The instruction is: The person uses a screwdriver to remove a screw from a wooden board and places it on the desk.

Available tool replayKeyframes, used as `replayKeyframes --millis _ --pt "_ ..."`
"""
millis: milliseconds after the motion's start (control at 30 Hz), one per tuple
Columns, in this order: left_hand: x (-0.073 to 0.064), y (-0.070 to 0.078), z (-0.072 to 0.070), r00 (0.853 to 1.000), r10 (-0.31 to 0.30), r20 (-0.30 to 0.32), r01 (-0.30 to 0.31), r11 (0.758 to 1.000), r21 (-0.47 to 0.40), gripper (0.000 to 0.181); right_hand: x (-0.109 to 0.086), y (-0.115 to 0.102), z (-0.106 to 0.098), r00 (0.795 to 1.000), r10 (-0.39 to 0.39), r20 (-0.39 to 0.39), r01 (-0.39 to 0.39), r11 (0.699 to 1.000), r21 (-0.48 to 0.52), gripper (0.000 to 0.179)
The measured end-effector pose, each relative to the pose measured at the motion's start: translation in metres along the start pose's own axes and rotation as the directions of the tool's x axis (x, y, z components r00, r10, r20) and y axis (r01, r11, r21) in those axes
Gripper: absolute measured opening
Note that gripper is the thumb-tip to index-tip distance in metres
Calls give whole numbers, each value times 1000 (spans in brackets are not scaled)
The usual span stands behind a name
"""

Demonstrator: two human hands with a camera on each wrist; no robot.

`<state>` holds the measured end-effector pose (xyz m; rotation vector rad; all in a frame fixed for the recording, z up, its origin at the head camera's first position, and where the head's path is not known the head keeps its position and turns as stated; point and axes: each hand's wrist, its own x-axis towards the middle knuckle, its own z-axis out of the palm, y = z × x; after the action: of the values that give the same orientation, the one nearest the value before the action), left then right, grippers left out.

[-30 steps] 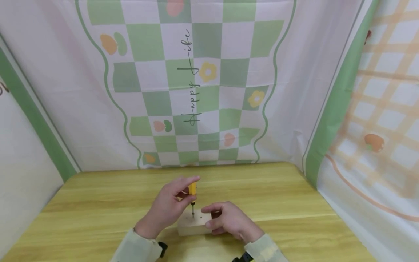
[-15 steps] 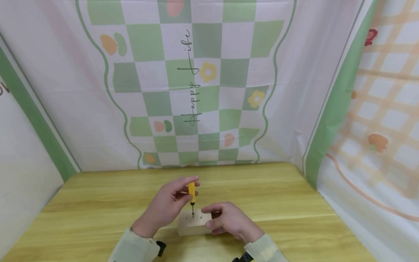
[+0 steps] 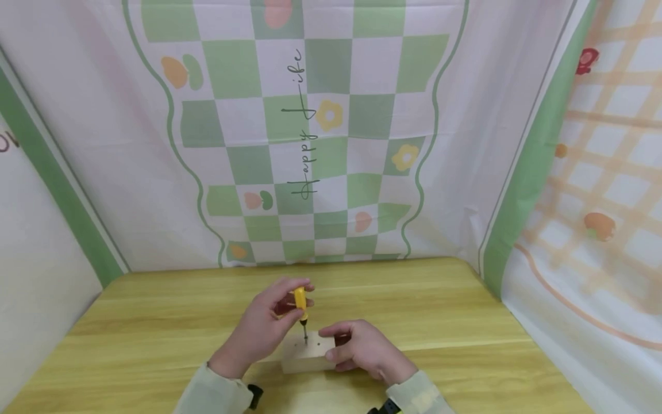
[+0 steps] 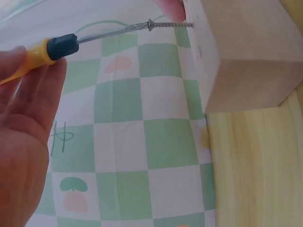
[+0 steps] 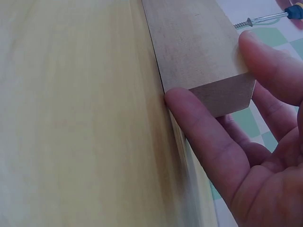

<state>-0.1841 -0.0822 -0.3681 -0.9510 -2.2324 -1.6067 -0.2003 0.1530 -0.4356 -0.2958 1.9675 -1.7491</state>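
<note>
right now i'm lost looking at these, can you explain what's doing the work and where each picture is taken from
There is no machine here: a person works with two bare hands. The wide picture comes from a camera on the head, looking forward and down; the other two come from cameras on each wrist, so the scene looks turned sideways.

On the yellow wood-grained table lies a pale rectangular wooden block. The left hand holds a slim yellow-handled screwdriver, its tip at the head of a silver threaded screw sticking out of the block. The right hand grips the block's right end. Behind hangs a green-and-white checked cloth.
</note>
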Motion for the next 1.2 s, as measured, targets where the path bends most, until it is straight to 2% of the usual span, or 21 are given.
replayKeyframes --millis 233,467,567,700,800,933,1067,1200 --pt "-1 0 1 999 30 -43 -26 996 84 57 0 1 0 1000 7 -1 -7 1000 -5 43" --pt "0 0 -1 997 -35 64 35 999 -4 66 0 -1 1 1000 8 -6 -8 1000 0 44" --pt "0 0 -1 998 -44 40 42 998 50 66 0 -1 0 1000 8 -6 -8 1000 -4 44" --pt "1 -1 0 1000 -21 -2 21 993 119 65 0 0 0 1000 5 -1 -5 1000 -7 44" --pt "1 0 0 1000 -1 9 0 996 89 62 0 0 0 1000 3 -4 -3 1000 -7 45" --pt "1 3 0 999 -8 38 7 999 41 64 -1 0 0 1000 -1 -6 1 1000 -4 45" --pt "1 4 0 1000 -25 12 24 997 78 64 -1 0 1 1000 -8 -3 8 1000 -4 44" --pt "0 4 1 1000 -1 -16 3 995 97 63 0 1 0 1000 -8 0 8 1000 -5 44"
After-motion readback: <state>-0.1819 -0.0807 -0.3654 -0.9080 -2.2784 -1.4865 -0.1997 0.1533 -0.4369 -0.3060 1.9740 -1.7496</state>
